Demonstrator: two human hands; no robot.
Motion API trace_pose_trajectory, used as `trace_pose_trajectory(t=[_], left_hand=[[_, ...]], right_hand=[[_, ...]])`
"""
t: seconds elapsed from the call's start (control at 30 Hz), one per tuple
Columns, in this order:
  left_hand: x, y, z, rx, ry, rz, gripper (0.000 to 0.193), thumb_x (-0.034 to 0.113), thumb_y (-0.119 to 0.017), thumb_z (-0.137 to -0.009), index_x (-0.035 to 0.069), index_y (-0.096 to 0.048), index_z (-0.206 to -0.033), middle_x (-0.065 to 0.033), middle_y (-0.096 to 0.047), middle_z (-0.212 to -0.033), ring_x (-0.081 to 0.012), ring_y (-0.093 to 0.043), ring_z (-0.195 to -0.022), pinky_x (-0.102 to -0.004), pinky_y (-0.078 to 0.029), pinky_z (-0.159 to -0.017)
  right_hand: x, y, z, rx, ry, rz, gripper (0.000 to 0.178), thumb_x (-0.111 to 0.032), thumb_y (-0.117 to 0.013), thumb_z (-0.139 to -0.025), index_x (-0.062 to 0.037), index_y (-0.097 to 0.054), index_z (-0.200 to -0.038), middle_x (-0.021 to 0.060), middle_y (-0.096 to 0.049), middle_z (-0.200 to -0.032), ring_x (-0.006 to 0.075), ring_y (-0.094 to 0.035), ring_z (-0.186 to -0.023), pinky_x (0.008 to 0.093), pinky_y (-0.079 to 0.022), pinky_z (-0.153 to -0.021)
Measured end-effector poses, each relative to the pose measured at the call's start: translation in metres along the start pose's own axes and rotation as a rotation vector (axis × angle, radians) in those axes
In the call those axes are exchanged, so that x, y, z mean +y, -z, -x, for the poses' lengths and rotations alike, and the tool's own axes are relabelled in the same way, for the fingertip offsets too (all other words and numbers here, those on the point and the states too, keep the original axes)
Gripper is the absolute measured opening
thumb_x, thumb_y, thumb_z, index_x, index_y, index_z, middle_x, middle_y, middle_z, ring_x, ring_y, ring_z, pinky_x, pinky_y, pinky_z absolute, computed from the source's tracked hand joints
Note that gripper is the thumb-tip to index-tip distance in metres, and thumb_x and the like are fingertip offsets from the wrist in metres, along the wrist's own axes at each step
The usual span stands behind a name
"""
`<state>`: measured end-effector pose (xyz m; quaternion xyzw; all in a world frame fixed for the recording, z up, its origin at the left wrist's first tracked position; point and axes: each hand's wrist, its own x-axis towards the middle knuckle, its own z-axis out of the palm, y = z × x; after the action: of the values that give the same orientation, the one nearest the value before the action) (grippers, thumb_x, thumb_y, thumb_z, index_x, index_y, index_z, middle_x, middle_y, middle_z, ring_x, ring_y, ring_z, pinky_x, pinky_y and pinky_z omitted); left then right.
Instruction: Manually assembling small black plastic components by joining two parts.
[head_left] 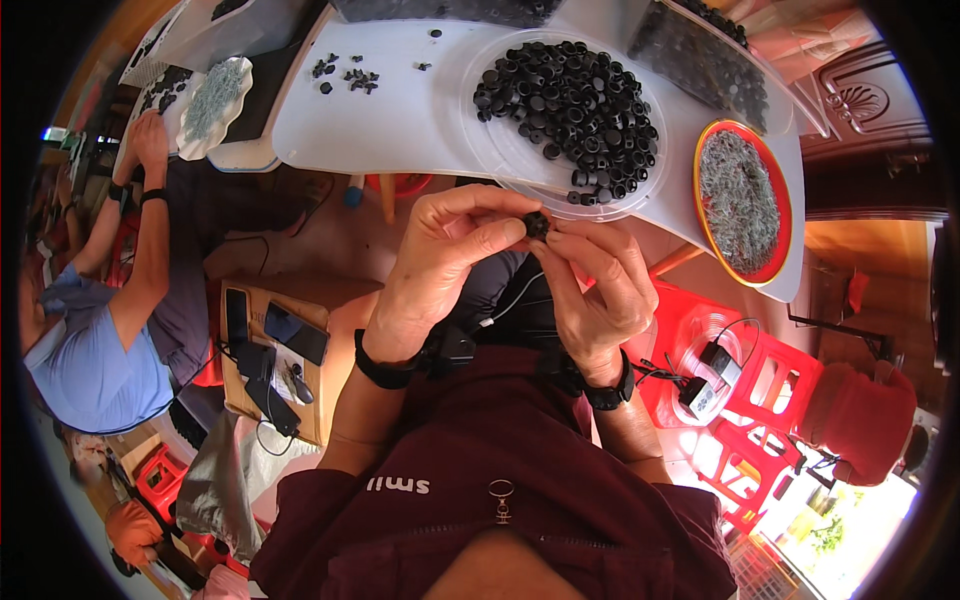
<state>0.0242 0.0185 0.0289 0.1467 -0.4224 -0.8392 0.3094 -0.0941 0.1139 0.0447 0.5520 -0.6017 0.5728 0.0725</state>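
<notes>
Between my two hands, just off the table's near edge, is a small black plastic part point(537, 225), round with a dark hollow. My left hand point(455, 250) pinches it from the left with thumb and forefinger. From the right, the fingertips of my right hand point(600, 275) close on the same part. Fingers cover much of it, so its exact kind is hidden. Right beyond my hands stands a clear round tray point(490, 150) with a heap of black plastic caps point(575, 110). To its right is a red and yellow bowl point(704, 205) full of thin silvery metal pieces point(740, 200).
Small black parts point(360, 80) lie in clusters on the white table point(400, 130). A clear bin point(700, 65) of black parts stands at the back right. At the left a co-worker in a blue shirt point(110, 350) reaches to a scalloped dish point(238, 105). Red stools point(670, 370) stand at my right.
</notes>
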Motion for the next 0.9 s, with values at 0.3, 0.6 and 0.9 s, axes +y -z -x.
trace_pose_trajectory(t=[0.3,0.6,0.9], left_hand=[[-0.0009,-0.0012,0.0001,0.004,-0.012,-0.014,0.019,0.0,-0.056,-0.085,0.0,-0.063,-0.103,-0.0105,-0.063,-0.1,-0.0173,-0.061,-0.093,-0.0281,-0.051,-0.08],[-0.0018,-0.0013,0.0005,0.011,-0.008,-0.025,0.018,0.0,-0.056,-0.085,0.0,-0.062,-0.102,-0.0117,-0.063,-0.1,-0.0178,-0.061,-0.094,-0.0286,-0.052,-0.078],[0.0041,-0.0054,0.0047,0.047,-0.005,-0.053,0.02,-0.002,-0.055,-0.085,-0.004,-0.061,-0.104,-0.0166,-0.062,-0.102,-0.0219,-0.061,-0.096,-0.032,-0.053,-0.08]], right_hand=[[0.0015,-0.0013,0.0023,0.034,-0.003,-0.011,0.024,0.005,-0.076,-0.062,-0.0018,-0.066,-0.083,0.0086,-0.064,-0.086,0.0172,-0.062,-0.07,0.0252,-0.051,-0.057],[0.0002,0.001,0.0022,0.026,-0.043,-0.033,0.026,0.006,-0.076,-0.063,-0.001,-0.066,-0.086,0.0092,-0.064,-0.085,0.0174,-0.063,-0.072,0.0253,-0.051,-0.059],[-0.0027,-0.0008,0.0027,0.032,-0.054,-0.072,0.028,0.009,-0.074,-0.063,-0.0006,-0.066,-0.088,0.01,-0.064,-0.086,0.0179,-0.063,-0.073,0.026,-0.052,-0.061]])
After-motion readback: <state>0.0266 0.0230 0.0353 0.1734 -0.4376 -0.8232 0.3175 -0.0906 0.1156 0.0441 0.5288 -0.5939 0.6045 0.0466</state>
